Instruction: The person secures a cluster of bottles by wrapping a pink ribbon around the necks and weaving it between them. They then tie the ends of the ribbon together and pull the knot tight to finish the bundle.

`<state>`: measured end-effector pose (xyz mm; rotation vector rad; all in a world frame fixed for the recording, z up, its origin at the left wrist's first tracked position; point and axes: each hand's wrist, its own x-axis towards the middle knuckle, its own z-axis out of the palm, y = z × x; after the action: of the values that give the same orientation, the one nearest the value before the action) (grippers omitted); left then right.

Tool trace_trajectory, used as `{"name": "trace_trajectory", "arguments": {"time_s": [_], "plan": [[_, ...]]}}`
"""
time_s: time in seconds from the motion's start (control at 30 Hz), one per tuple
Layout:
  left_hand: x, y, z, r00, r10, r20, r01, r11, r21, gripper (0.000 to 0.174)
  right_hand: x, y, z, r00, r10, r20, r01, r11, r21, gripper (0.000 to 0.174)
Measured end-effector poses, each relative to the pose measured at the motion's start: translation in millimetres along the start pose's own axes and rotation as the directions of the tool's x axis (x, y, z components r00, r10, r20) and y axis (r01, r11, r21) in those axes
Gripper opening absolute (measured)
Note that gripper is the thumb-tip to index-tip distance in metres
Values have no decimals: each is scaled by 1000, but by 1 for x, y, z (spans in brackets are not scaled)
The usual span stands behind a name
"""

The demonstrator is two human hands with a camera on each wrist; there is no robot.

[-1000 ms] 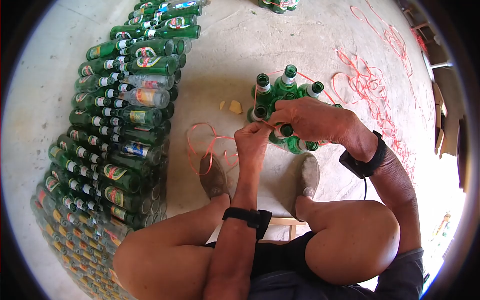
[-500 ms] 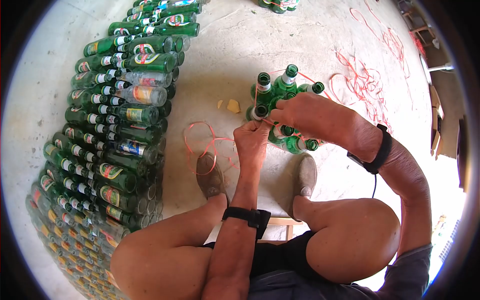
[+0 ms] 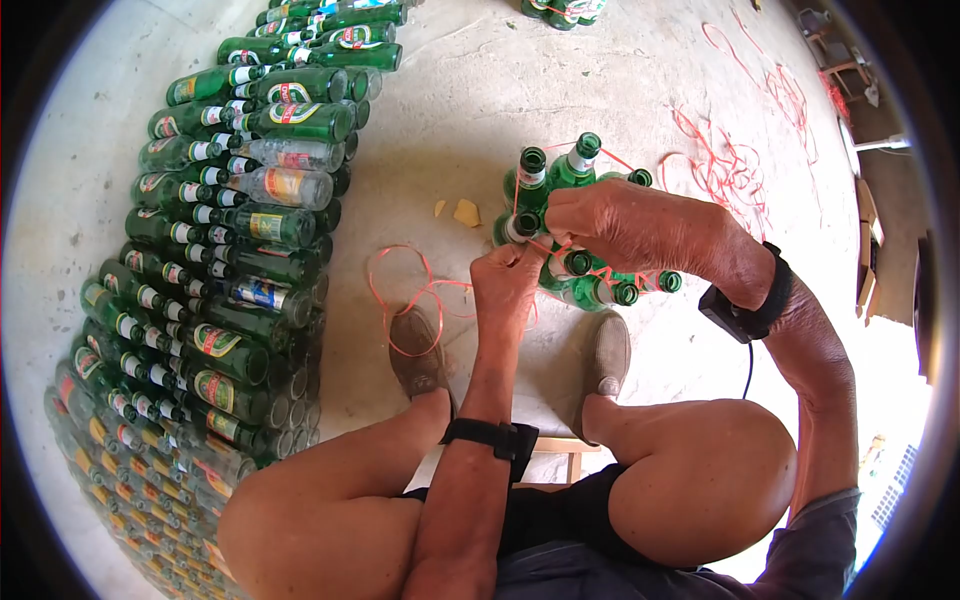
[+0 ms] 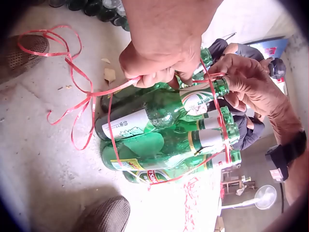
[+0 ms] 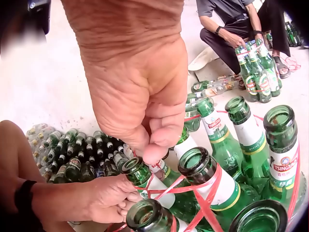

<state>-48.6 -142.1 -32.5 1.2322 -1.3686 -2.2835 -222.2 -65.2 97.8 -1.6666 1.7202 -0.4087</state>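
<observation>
A cluster of upright green beer bottles (image 3: 533,165) stands between the person's feet, with red plastic string (image 4: 112,129) passed around the bodies and necks. The left hand (image 3: 503,283) is curled at the near left side of the cluster, gripping the string; a slack looped tail (image 4: 83,92) trails from it to the floor. Above the necks, the right hand (image 3: 640,225) pinches the string between thumb and fingers, beside a bottle mouth (image 4: 221,87). Strands cross over the near necks (image 5: 208,193). The right hand hides some of the bottles in the head view.
A long stack of lying bottles (image 3: 290,120) fills the left side. Tangled red string (image 3: 720,165) lies on the floor at right. Another bottle bundle (image 3: 563,12) stands at the far side, where another person (image 5: 236,24) sits. Shoes (image 3: 607,355) flank the cluster.
The right hand has drawn slightly up and away from the left hand, uncovering a bottle neck at the near right. Crossing string now shows between the hands. The left hand has barely moved.
</observation>
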Motion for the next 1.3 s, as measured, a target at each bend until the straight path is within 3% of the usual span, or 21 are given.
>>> {"name": "trace_trajectory", "arguments": {"time_s": [0.27,0.47,0.57,0.67,0.77,0.87,1.07,1.17,1.27,1.3], "plan": [[6,-9,-8,1000,5,26,-5,1000,7,24,-2,0,2,996,-18,-84,26,996,85,9],[1,-6,-6,999,11,36,-12,1000,28,22,-8,-12,-3,979,163,-125,-173,982,-76,4],[-1,-5,-4,997,58,55,-56,997,-44,21,-10,-16,-8,953,190,-234,-223,967,-122,12],[-2,-4,-4,997,48,57,-46,998,-38,20,-8,-14,-12,933,281,-225,-288,958,1,17],[-3,-2,-5,997,53,58,-52,999,-14,20,-9,1,-10,940,249,-233,-280,954,-109,18],[-2,-5,-6,997,48,67,-45,998,-49,19,-7,-6,-17,921,336,-198,-355,933,-67,21],[-7,4,-5,998,3,66,4,994,-108,17,-6,2,-14,919,317,-233,-338,940,-55,26],[-7,2,-6,996,17,86,-6,993,-121,16,-5,-2,-22,897,377,-231,-413,900,-136,29],[-8,3,-5,996,18,83,-7,991,-130,16,-5,12,-15,914,216,-343,-269,956,-116,32],[-8,3,-5,996,21,89,-8,990,-140,15,-7,17,-15,914,252,-319,-297,949,-101,32]]}}
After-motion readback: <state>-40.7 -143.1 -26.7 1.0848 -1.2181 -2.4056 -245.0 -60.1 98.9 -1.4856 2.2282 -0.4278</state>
